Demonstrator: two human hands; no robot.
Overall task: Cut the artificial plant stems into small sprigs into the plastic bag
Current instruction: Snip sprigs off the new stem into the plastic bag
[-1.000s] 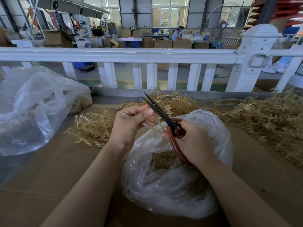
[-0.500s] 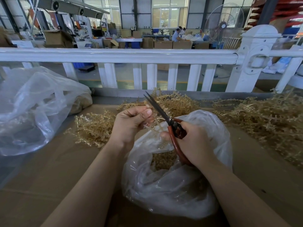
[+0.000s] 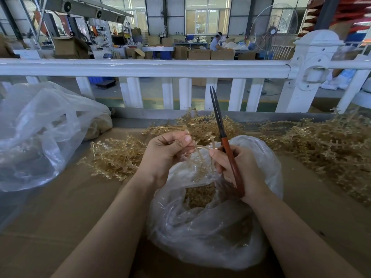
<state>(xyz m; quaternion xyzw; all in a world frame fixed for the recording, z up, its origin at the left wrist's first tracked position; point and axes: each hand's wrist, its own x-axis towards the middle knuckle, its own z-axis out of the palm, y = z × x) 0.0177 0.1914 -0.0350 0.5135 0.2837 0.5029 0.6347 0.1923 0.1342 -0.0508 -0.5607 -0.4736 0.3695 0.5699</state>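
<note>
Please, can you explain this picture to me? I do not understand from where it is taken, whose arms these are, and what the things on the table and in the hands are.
There is no machine here. The camera sits on a person's head and looks forward and down, so the arms are the person's own. The left hand pinches a thin artificial plant stem. The right hand grips scissors, blades closed, pointing up. Below the hands an open plastic bag holds cut sprigs. Piles of uncut stems lie on the cardboard surface. Another plastic bag lies at the left.
</note>
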